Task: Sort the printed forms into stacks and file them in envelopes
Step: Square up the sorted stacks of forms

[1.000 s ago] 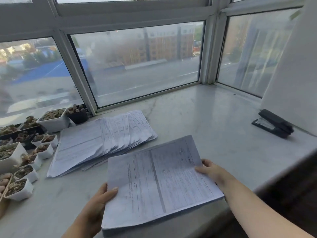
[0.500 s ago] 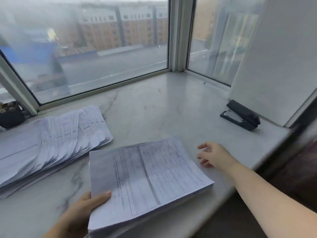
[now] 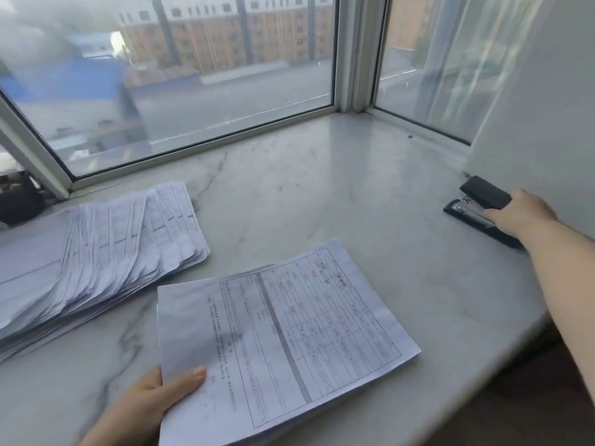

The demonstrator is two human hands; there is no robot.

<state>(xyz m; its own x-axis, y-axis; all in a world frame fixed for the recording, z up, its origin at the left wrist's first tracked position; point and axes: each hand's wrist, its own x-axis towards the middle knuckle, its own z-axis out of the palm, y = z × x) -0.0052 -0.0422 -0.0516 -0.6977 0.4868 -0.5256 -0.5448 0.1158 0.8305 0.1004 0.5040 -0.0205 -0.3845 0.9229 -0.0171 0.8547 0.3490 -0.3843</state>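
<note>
Left hand [image 3: 145,402] pinches near corner of squared form stack [image 3: 283,342] on marble sill [image 3: 322,194]. Right hand [image 3: 523,217] curls around black stapler [image 3: 483,209] by wall. Risk: one-handed hold lets stack fan, slip off sill edge; fanned pile [image 3: 96,252] sits apart.

Office windowsill [image 3: 322,194]; forms [image 3: 283,342], stapler [image 3: 479,210]

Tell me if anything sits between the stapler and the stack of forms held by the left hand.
Nothing visible does. The right hand is on the stapler at the wall, and only bare marble sill lies between it and the stack of forms gripped by the left hand. The fanned pile lies off to the left.
</note>
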